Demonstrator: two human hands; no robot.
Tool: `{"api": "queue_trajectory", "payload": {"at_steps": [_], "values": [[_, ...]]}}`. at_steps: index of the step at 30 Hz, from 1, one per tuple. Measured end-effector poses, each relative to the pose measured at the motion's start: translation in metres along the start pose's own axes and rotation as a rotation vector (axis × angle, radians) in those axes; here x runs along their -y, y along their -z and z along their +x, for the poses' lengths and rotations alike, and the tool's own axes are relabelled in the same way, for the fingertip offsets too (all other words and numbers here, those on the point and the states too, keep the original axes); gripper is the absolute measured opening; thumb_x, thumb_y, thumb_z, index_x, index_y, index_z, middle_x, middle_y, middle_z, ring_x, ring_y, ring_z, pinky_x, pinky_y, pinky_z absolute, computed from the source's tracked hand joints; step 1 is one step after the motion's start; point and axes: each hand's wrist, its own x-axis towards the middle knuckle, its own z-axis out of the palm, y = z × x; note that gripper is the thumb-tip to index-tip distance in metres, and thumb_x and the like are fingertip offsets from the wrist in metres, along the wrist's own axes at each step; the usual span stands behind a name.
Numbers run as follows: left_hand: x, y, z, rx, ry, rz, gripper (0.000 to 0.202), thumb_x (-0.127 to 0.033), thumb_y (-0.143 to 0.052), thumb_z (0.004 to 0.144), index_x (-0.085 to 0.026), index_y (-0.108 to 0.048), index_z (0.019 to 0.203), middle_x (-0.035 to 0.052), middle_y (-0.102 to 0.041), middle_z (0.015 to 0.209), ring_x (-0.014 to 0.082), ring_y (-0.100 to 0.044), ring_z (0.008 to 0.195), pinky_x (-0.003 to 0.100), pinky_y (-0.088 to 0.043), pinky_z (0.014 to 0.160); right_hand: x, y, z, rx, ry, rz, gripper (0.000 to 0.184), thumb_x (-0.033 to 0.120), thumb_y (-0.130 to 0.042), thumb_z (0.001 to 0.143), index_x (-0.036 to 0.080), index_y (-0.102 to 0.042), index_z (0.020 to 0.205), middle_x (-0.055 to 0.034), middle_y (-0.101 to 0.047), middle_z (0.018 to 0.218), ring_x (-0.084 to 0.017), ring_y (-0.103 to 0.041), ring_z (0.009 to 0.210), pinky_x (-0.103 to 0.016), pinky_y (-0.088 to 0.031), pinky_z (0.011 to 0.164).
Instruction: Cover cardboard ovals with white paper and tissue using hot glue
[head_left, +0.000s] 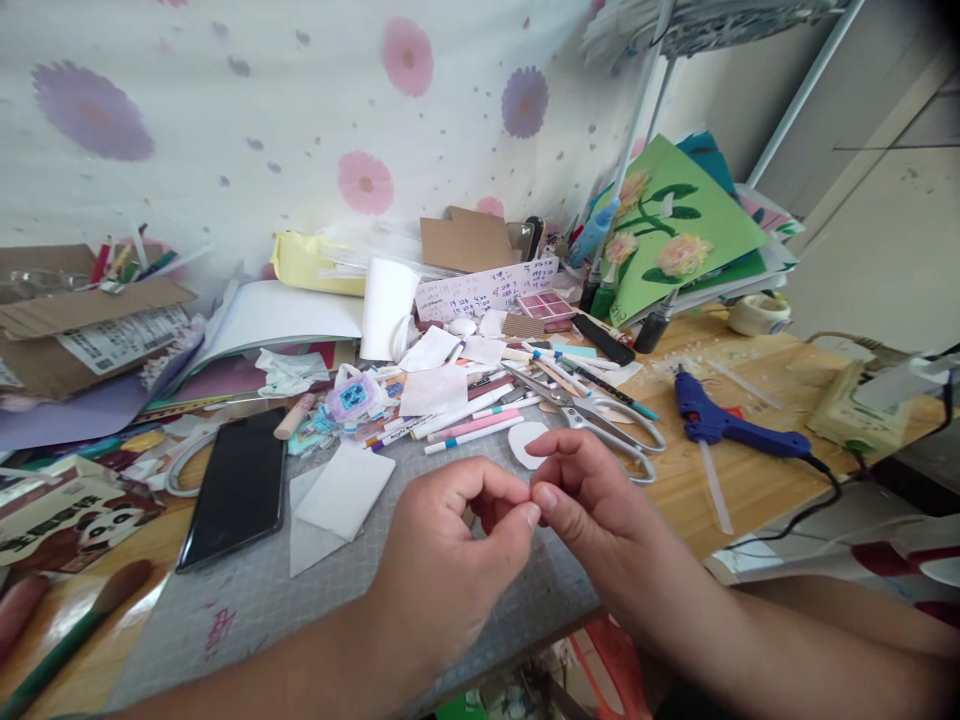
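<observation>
My left hand (450, 545) and my right hand (596, 515) meet fingertip to fingertip over the grey cutting mat (247, 600). Both are curled in a pinch, thumbs and forefingers touching. Whatever they pinch is too small or hidden to name. Just beyond the fingers lies a small white oval paper piece (525, 442). Scissors (600, 415) with pale handles lie right behind my right hand. Folded white paper (337, 495) sits to the left of my left hand.
A black phone (236, 490) lies on the mat's left edge. Several markers (469, 425) and paper scraps crowd the middle. A blue glue gun (724, 422) with its cord lies at the right. Green flower card (675, 230), cardboard box (82, 325) and flowered wall stand behind.
</observation>
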Motion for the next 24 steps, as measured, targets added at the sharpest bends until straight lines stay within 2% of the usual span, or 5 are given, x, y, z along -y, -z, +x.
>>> {"api": "queue_trajectory", "payload": {"at_steps": [6, 12, 17, 24], "values": [[0.0016, -0.002, 0.0012, 0.018, 0.164, -0.146, 0.011, -0.024, -0.059, 0.068, -0.016, -0.056, 0.06, -0.0042, -0.049, 0.053, 0.0089, -0.04, 0.051, 0.02, -0.033, 0.048, -0.0019, -0.0024, 0.0017, -0.009, 0.0, -0.051, 0.018, 0.032, -0.05, 0.089, 0.027, -0.042, 0.104, 0.0035, -0.044, 0.074, -0.014, -0.044, 0.068, -0.028, -0.035, 0.063], [0.0058, -0.0015, 0.0008, 0.05, 0.192, -0.238, 0.012, -0.024, -0.059, 0.069, -0.017, -0.055, 0.06, -0.0044, -0.049, 0.055, 0.0088, -0.039, 0.053, 0.021, -0.032, 0.05, 0.0053, -0.0055, 0.0012, 0.025, -0.062, 0.076, 0.025, 0.042, -0.052, 0.086, 0.026, -0.042, 0.103, 0.0036, -0.044, 0.073, -0.014, -0.041, 0.068, -0.028, -0.034, 0.062], [0.0056, -0.0012, 0.0016, 0.013, 0.105, -0.109, 0.008, -0.021, -0.058, 0.072, -0.017, -0.059, 0.065, -0.0041, -0.052, 0.056, 0.0094, -0.043, 0.052, 0.02, -0.035, 0.048, 0.007, -0.0032, 0.002, -0.019, -0.13, 0.176, 0.033, 0.046, -0.06, 0.08, 0.025, -0.043, 0.1, 0.0048, -0.045, 0.071, -0.014, -0.041, 0.066, -0.027, -0.032, 0.062], [0.0045, -0.0015, 0.0017, -0.044, -0.063, 0.033, 0.005, -0.015, -0.058, 0.07, -0.017, -0.06, 0.067, -0.0037, -0.056, 0.057, 0.0095, -0.049, 0.053, 0.019, -0.039, 0.049, 0.0067, -0.0049, 0.0008, -0.038, -0.145, 0.212, 0.034, 0.045, -0.061, 0.08, 0.026, -0.042, 0.1, 0.0046, -0.044, 0.072, -0.013, -0.04, 0.066, -0.026, -0.03, 0.06]]}}
